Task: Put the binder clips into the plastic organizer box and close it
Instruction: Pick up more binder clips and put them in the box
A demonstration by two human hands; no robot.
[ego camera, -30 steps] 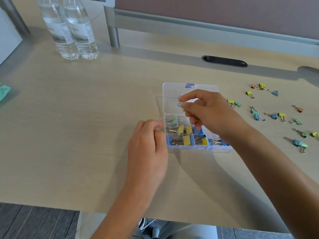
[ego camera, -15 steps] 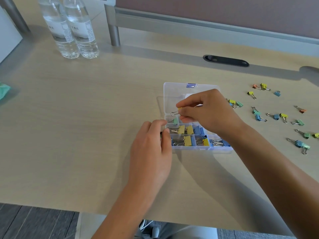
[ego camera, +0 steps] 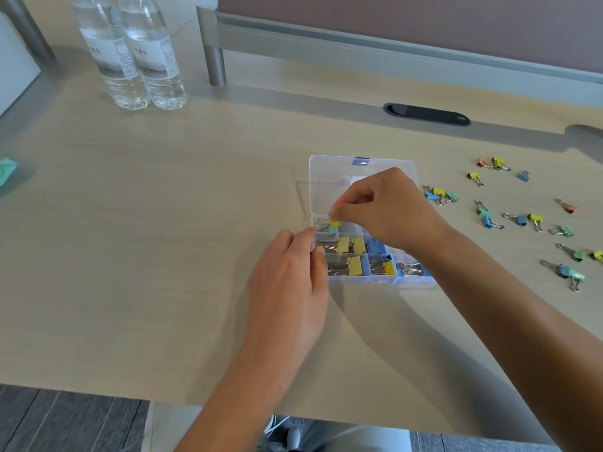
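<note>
A clear plastic organizer box [ego camera: 329, 278] lies open on the desk, its lid [ego camera: 329, 187] flat behind it. Yellow and blue binder clips fill its near compartments. My right hand [ego camera: 388, 210] hovers over the back left compartment and pinches a small yellow binder clip [ego camera: 335, 222] just above a green clip [ego camera: 332, 229] lying there. My left hand [ego camera: 288, 282] rests against the box's left wall, fingers straight and touching it. Several loose binder clips [ego camera: 522, 220] lie scattered on the desk to the right of the box.
Two water bottles [ego camera: 130, 53] stand at the back left. A black cable slot [ego camera: 427, 114] sits in the desk behind the box. A teal object [ego camera: 6, 169] lies at the left edge. A grey partition frame [ego camera: 359, 50] runs along the back.
My right hand has lowered the yellow clip from over the lid down to the back left compartment. My left hand has slid a little closer against the box's left wall.
</note>
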